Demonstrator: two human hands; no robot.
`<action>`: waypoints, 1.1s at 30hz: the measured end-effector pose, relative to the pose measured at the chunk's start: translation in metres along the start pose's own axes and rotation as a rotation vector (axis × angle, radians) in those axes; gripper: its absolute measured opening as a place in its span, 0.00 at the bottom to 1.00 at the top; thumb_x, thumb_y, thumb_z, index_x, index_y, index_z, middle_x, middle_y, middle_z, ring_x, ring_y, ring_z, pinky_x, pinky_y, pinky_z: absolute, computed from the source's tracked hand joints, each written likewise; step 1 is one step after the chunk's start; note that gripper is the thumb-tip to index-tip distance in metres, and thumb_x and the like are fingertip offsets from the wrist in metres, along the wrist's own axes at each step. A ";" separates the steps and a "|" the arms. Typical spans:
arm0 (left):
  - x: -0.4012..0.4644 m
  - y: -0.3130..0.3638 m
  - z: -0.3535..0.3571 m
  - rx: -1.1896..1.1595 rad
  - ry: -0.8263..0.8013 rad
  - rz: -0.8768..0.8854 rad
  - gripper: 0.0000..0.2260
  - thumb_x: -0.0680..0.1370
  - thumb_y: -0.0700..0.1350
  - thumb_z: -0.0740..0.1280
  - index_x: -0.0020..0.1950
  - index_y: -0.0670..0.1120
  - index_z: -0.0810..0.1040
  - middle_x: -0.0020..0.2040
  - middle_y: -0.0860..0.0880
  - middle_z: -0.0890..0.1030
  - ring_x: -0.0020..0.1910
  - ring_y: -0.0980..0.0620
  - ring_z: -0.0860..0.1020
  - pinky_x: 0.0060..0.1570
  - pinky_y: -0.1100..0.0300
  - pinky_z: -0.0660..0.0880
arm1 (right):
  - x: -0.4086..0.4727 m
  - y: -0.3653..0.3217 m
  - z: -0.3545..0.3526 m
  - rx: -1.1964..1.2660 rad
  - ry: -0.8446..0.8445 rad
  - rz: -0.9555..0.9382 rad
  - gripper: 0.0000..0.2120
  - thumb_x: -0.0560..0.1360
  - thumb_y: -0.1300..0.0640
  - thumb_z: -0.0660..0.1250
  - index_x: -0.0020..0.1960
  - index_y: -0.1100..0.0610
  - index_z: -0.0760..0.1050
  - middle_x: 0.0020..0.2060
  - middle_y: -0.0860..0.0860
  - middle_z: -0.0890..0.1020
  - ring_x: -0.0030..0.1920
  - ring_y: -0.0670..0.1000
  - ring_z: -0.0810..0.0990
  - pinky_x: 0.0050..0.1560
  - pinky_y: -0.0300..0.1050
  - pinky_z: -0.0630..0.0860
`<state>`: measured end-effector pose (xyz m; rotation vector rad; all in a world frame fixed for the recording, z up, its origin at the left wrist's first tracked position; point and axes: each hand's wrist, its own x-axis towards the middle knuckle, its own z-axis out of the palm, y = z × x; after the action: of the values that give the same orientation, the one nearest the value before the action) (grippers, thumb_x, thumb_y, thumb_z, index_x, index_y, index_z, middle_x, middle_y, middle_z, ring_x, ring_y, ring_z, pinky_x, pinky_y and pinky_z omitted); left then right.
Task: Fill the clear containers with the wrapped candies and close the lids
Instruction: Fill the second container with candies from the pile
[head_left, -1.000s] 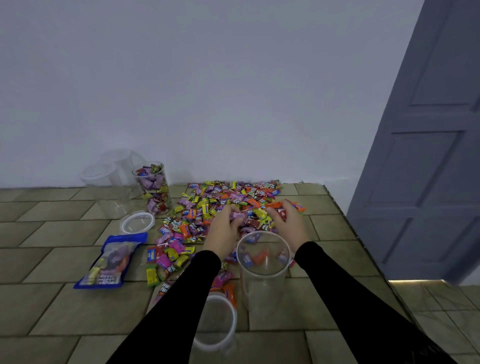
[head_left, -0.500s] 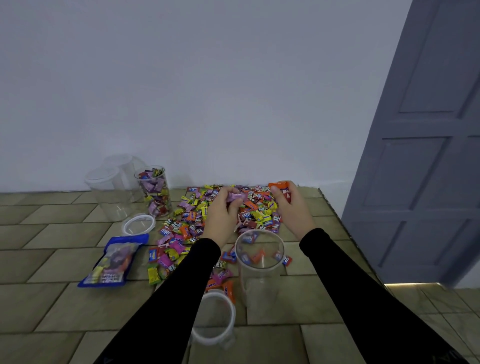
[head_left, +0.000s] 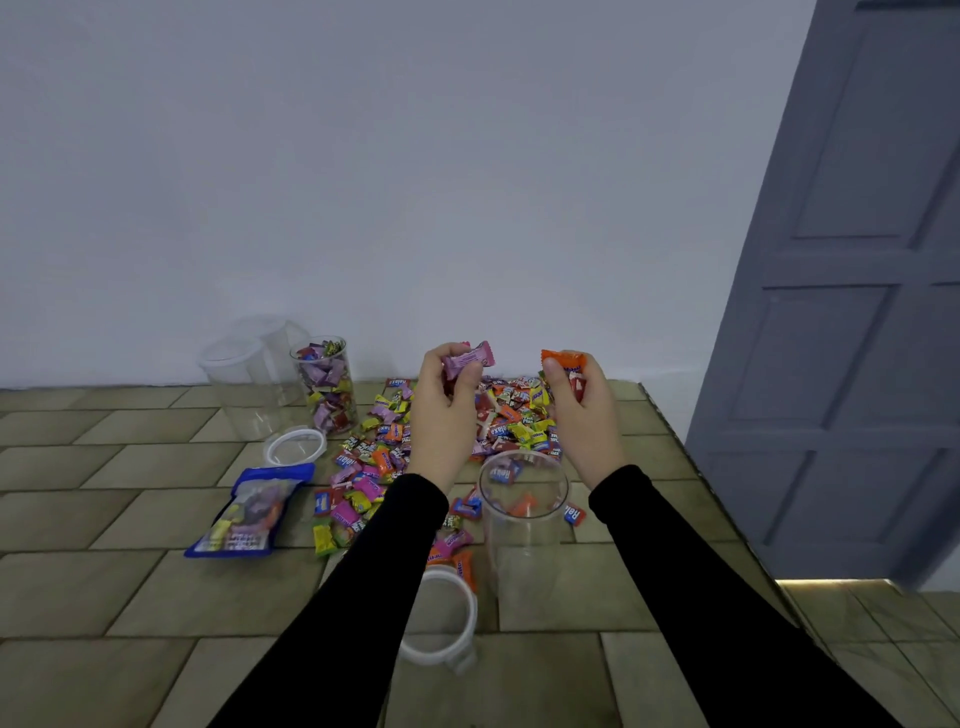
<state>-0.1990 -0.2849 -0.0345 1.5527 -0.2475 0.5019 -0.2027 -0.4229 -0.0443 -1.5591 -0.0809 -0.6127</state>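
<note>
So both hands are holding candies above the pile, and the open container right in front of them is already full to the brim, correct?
Not quite. The head view shows the left hand and right hand gripping candies, but the open container in front holds no more than a few candies, nowhere near full.

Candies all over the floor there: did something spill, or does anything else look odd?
The wrapped candies lie scattered loose over the tiled floor, a few strays beside the near clear container. Whether they spilled cannot be told. Nothing looks damaged.

Clear container (head_left: 524, 525) upright, candies (head_left: 395, 452) scattered behind
</note>
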 end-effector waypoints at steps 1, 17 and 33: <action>-0.004 0.001 0.000 -0.020 0.013 -0.009 0.06 0.81 0.43 0.63 0.58 0.47 0.73 0.46 0.49 0.76 0.41 0.56 0.74 0.39 0.70 0.70 | -0.003 -0.001 0.001 0.006 0.016 0.002 0.02 0.79 0.49 0.63 0.48 0.46 0.73 0.40 0.43 0.78 0.40 0.44 0.75 0.49 0.53 0.76; -0.031 0.003 0.014 -0.197 0.043 -0.052 0.05 0.81 0.43 0.62 0.55 0.50 0.73 0.41 0.50 0.76 0.33 0.61 0.72 0.36 0.66 0.71 | -0.019 0.001 0.018 0.065 0.229 0.019 0.05 0.77 0.42 0.63 0.46 0.42 0.73 0.43 0.49 0.81 0.47 0.55 0.80 0.51 0.59 0.78; -0.024 -0.001 0.012 -0.118 -0.047 0.017 0.05 0.81 0.43 0.63 0.55 0.52 0.73 0.47 0.52 0.78 0.44 0.62 0.76 0.46 0.69 0.72 | -0.015 0.006 0.023 0.040 0.210 0.013 0.03 0.79 0.49 0.64 0.46 0.46 0.73 0.42 0.49 0.81 0.46 0.51 0.80 0.49 0.51 0.77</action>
<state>-0.2175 -0.3001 -0.0458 1.4492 -0.3214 0.4565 -0.2057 -0.3967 -0.0550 -1.4479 0.0750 -0.7571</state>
